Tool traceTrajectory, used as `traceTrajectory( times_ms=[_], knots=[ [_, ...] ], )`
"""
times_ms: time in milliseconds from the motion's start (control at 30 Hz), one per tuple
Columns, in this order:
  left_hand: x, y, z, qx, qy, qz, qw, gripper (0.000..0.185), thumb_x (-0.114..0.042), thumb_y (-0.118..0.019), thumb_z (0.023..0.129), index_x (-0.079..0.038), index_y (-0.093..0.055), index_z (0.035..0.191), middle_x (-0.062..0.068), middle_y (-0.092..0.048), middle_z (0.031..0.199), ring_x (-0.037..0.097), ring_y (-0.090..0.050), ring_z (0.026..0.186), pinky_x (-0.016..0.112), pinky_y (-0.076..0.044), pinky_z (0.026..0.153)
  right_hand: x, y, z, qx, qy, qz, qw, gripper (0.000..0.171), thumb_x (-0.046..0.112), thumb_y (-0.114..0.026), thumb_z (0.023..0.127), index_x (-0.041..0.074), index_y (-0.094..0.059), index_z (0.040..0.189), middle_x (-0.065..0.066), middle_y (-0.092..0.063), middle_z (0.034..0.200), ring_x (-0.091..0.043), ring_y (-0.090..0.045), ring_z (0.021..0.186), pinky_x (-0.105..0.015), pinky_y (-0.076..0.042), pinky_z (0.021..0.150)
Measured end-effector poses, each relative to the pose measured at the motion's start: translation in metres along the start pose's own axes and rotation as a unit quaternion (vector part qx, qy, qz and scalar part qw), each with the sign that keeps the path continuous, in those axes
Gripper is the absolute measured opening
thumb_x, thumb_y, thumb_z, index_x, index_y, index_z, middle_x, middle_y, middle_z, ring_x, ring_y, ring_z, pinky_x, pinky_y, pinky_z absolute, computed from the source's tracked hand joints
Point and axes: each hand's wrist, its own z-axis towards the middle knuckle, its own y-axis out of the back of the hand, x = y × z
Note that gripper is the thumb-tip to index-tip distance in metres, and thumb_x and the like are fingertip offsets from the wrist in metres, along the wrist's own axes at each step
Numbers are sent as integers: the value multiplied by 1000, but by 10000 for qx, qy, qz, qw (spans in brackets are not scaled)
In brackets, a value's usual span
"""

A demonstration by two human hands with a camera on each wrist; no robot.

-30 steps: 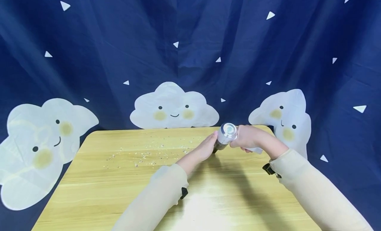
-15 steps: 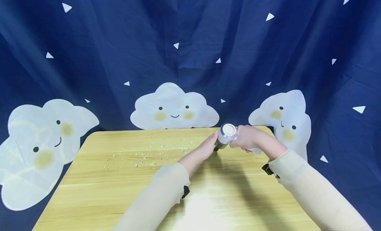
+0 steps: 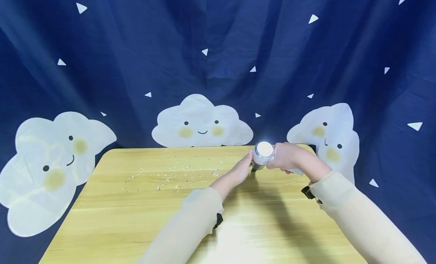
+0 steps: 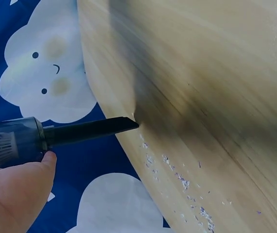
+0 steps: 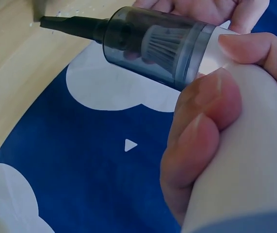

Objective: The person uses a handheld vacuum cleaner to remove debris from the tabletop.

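Observation:
A handheld vacuum cleaner (image 3: 263, 152) is tilted nozzle-down over the far right part of the wooden table, its round top end glowing white. My right hand (image 3: 287, 158) grips its white handle (image 5: 254, 145), fingers curled round it in the right wrist view. At the other side, my left hand (image 3: 238, 171) holds the clear dust cup (image 5: 148, 46), with some fingers behind it. The black flat nozzle (image 4: 89, 130) points at the tabletop; whether its tip touches is unclear. Small pale paper scraps (image 4: 184, 184) lie close to the tip and scatter leftward across the table (image 3: 136, 218).
A dark blue curtain (image 3: 228, 25) with white cloud prints hangs right behind the table's far edge. Black straps with small devices sit at both cuffs. The vacuum's and arms' shadow falls across the right of the tabletop.
The vacuum's top end has gone from a visible spiral vent to a bright white glow. Some scraps left of the nozzle lie differently, more clustered. The head view has shifted slightly; both hands keep their hold.

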Motion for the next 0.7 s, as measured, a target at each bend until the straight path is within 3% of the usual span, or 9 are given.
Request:
traceTrajectory(
  times_ms=[300, 700],
  knots=[
    [2, -2, 2, 15, 90, -34, 10000, 87, -72, -2, 96, -17, -26, 160, 7, -32, 161, 32, -32, 146, 54, -20, 120, -1, 0, 1, 10, -27, -184, 9998, 24, 32, -70, 78, 11, -59, 78, -3, -56, 54, -17, -56, 45, -31, -48, 45],
    [-4, -12, 2, 303, -133, -397, 9987, 78, -59, -1, 104, -8, -24, 159, 11, -29, 162, 29, -33, 146, 45, -20, 121, 2, 11, -7, 411, -165, -450, 9980, 27, 35, -70, 80, 10, -61, 87, -1, -53, 53, -16, -52, 43, -29, -44, 45]
  ],
)
